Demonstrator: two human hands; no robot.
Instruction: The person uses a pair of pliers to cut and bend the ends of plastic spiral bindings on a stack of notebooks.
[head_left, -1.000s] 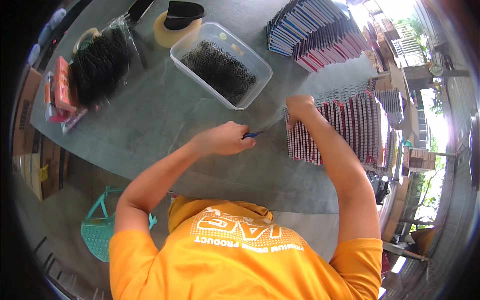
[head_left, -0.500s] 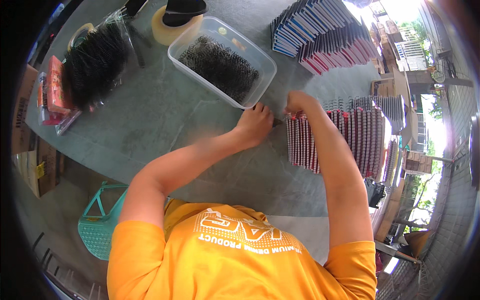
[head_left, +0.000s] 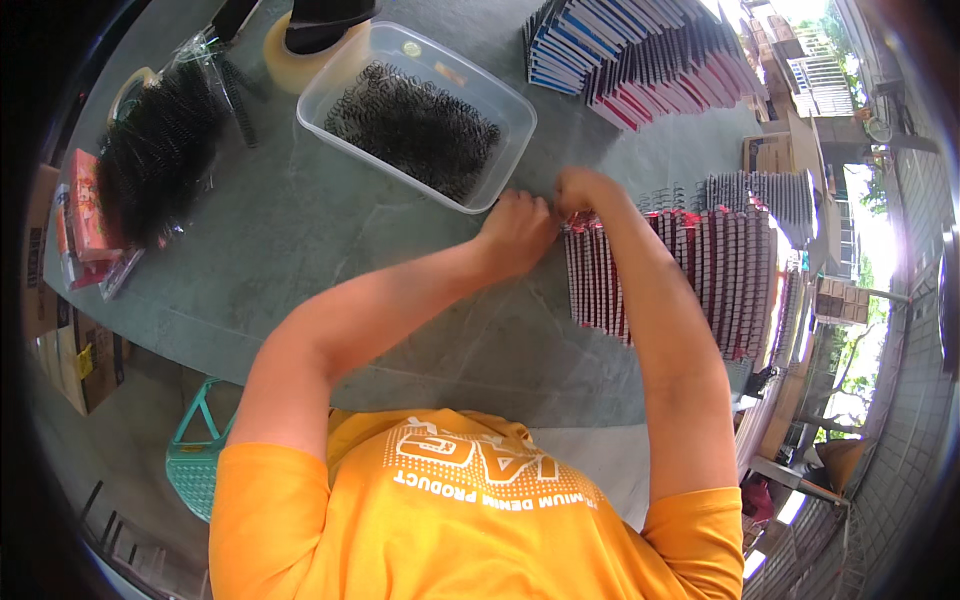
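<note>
My left hand is closed, fingers curled, just below the corner of a clear plastic tub. It meets my right hand, which is closed in a pinch at the near-left top corner of a row of spiral-bound notebooks. Whatever the fingers hold is hidden or too small to name. Along their top edges the notebooks show bits of red. My right forearm passes over the row and covers part of it. Short black wire coils lie heaped in the tub.
Stacked notebooks with blue and red edges stand at the back right. At the left lie long black spiral coils in plastic and a red packet. A tape roll sits behind the tub. A green plastic stool stands beside the table.
My left hand has moved right, closing the gap to my right hand. A dark pointed item that stuck out from it earlier is no longer visible. The view has shifted slightly.
</note>
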